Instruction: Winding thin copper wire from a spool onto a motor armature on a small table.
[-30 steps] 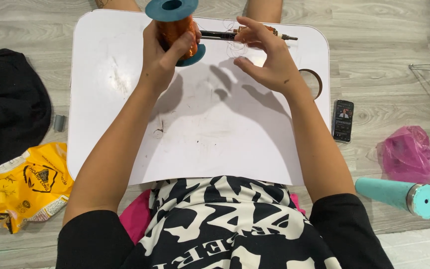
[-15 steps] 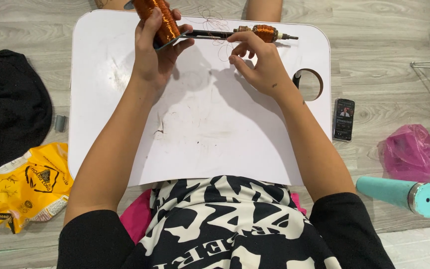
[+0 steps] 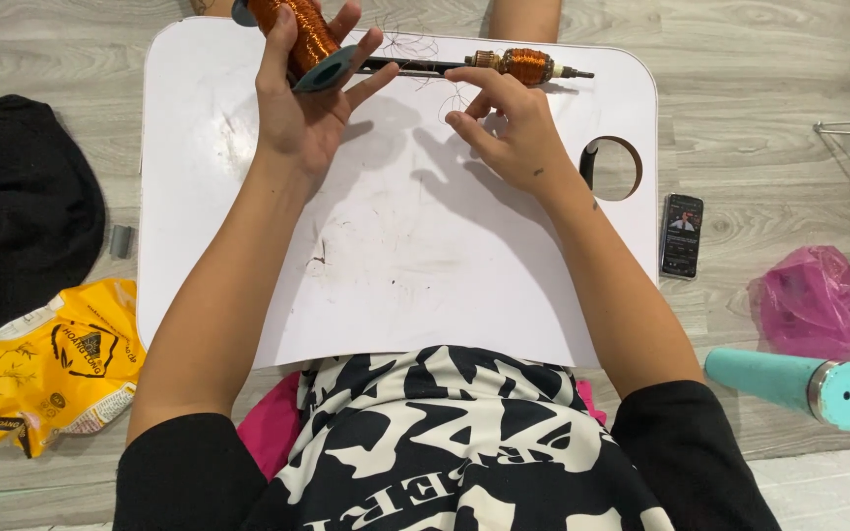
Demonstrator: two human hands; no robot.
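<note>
Left hand (image 3: 307, 108) raised at the bench's (image 3: 395, 285) far edge, fingers curled around a copper wire spool (image 3: 292, 34), right hand (image 3: 509, 133) half open, fingertips pinched beside the motor armature (image 3: 523, 65) lying along that edge.

A wire spool (image 3: 292, 34) lies left of the armature (image 3: 523, 66) on the lap table (image 3: 425, 285).

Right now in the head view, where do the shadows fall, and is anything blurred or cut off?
Head view: sharp, evenly lit; soft shadows of both hands fall on the white lap table; the copper wire spool in the left hand is cut off by the top edge.
</note>
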